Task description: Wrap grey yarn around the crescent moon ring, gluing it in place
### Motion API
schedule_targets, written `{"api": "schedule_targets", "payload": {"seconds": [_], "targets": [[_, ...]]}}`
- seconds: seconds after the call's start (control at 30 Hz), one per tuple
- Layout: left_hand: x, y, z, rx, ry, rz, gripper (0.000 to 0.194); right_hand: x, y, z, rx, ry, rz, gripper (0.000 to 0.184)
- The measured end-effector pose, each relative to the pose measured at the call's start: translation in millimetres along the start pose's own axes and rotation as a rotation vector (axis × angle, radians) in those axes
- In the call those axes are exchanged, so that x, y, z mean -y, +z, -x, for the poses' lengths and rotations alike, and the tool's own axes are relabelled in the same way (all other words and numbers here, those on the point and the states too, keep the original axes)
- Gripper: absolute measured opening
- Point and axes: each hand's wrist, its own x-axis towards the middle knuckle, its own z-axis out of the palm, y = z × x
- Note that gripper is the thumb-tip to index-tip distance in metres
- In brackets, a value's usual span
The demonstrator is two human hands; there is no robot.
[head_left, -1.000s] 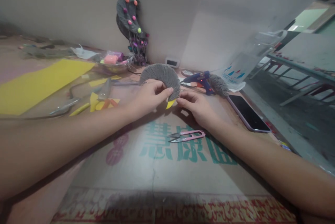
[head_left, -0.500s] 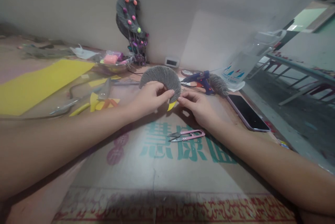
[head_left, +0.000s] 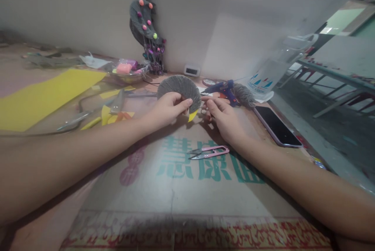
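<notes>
My left hand grips a grey yarn-wrapped piece shaped like a fan, with a yellow tip showing below the thumb. It is held a little above the cardboard sheet. My right hand is just right of the piece, its fingers pinched at the piece's right edge, apparently on a strand of yarn; the strand itself is too fine to see. Pink thread snips lie on the cardboard below my right hand.
A blue glue gun and a grey yarn tuft lie behind my right hand. A phone rests at the right. Yellow foam sheet, scissors and scraps sit left. A grey decorated feather hanging leans in the corner.
Both hands lifted the grey piece slightly upward. My right hand's fingers moved up along the piece's right edge.
</notes>
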Motion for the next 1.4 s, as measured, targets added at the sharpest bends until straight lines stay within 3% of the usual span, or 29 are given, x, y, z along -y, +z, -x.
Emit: {"api": "schedule_targets", "payload": {"seconds": [0.2, 0.47, 0.63, 0.8, 0.97, 1.03, 1.13, 1.23, 1.3, 1.4], "targets": [[4.8, -3.4, -1.4, -0.020, 0.023, -0.010, 0.042, 9.9, 5.6, 5.5, 0.114, -0.015, 0.208, 0.023], [4.2, -2.0, -1.2, 0.019, 0.076, -0.008, 0.039, 4.8, 7.9, 10.6, 0.201, -0.077, 0.207, 0.020], [3.4, -0.9, -0.9, 0.046, 0.049, -0.011, 0.037, 2.5, 7.9, 11.0, 0.147, -0.180, 0.304, 0.016], [7.3, 0.7, -0.1, 0.094, -0.070, 0.060, 0.048, 5.2, 4.1, 10.5, 0.026, -0.259, 0.454, 0.015], [13.9, -1.0, 0.3, 0.123, 0.059, 0.051, 0.064, 5.2, -8.7, 7.4, -0.080, -0.374, 0.732, 0.011], [16.0, -0.1, -0.1, 0.121, -0.015, 0.124, 0.069, 2.3, -11.5, 7.5, -0.043, -0.384, 0.798, 0.009], [15.6, 2.6, -1.3, 0.122, -0.160, 0.292, 0.060, 0.6, -9.3, 11.3, 0.054, -0.414, 0.870, 0.007], [11.8, 3.7, -2.8, 0.087, -0.182, 0.311, 0.039, 10.0, -5.9, 15.1, 0.105, -0.411, 0.913, 0.010], [10.2, 2.7, -3.7, 0.046, -0.156, 0.240, 0.033, 20.9, -10.6, 12.5, 0.045, -0.389, 0.913, 0.024], [11.6, -0.2, -5.2, -0.023, -0.110, 0.112, 0.039, 30.2, -34.6, -3.3, -0.107, -0.393, 0.911, 0.025]]}}
